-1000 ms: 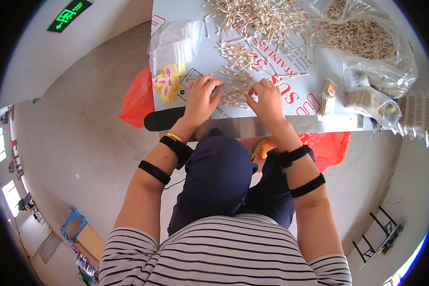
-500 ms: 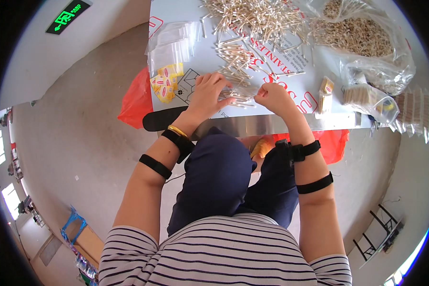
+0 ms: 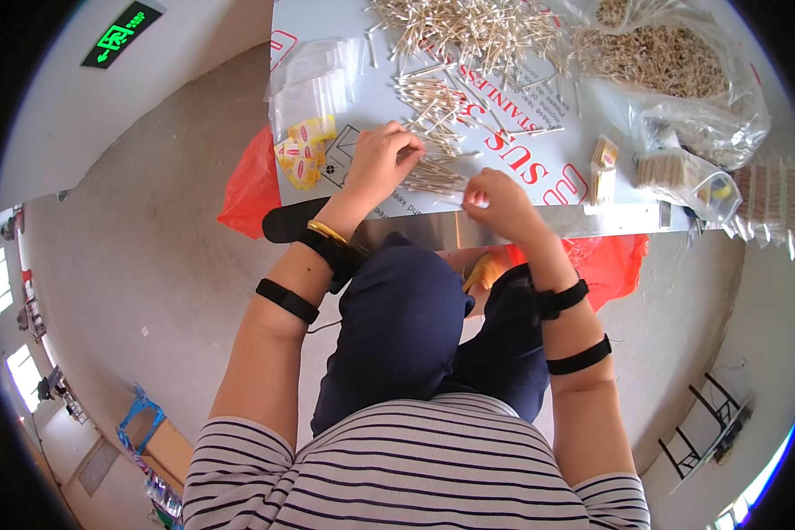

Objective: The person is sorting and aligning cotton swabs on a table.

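Near the front edge of the table, a small bunch of cotton swabs lies between my two hands. My left hand is at the left end of this bunch, fingers curled toward the thumb; what they hold, if anything, is hidden. At the right end, my right hand is closed in a pinch, lower and closer to the table edge. A thin clear plastic bag shows faintly beside its fingertips and seems to be gripped there. Just beyond my hands lies a looser group of cotton swabs.
A large swab pile covers the far middle. Flat clear bags and yellow cards lie at left. To the right are a small upright swab pack, filled packs and a big bag of swabs. Red plastic hangs beside the table.
My right hand has come down and slightly nearer the table edge. My left hand has lifted a little and drawn back from the bunch, so more swabs show between my hands.
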A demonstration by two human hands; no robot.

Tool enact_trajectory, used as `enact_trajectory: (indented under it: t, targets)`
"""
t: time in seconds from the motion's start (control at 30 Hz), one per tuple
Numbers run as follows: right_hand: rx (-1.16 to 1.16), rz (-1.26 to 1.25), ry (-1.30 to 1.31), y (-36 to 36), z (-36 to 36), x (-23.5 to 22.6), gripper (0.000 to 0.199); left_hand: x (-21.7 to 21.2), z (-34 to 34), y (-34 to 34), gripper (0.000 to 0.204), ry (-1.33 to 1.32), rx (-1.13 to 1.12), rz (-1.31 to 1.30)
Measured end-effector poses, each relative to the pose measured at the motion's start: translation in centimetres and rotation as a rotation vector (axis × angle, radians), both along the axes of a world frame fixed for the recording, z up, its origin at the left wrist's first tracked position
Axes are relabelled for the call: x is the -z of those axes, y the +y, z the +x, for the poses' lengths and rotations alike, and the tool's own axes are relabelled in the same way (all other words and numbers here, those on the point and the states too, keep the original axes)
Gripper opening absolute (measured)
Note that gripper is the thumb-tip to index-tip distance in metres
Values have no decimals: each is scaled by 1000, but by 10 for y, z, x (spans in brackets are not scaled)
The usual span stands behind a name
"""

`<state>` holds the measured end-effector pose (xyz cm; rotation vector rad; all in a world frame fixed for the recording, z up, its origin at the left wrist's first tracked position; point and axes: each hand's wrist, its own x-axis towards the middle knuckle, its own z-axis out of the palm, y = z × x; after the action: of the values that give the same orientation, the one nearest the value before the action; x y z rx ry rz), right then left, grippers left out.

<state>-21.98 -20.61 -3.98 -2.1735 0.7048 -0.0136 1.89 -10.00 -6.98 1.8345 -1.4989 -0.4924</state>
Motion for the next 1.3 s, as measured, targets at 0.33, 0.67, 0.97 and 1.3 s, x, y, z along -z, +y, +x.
enact_trajectory:
  t: [0.33, 0.67, 0.97, 1.3]
  targets:
    - [121, -426, -115, 20, 67, 6, 9, 2, 16, 10, 11, 62, -128, -101]
    - [-8, -540, 123, 8, 79, 7, 8, -10, 9, 54, 13, -40, -117, -16]
    - [97, -368, 134, -4, 50, -21, 10, -4, 8, 56, 10, -132, -87, -89]
    - [577, -80, 32, -5, -160, -43, 20, -9, 10, 44, 12, -126, -110, -154]
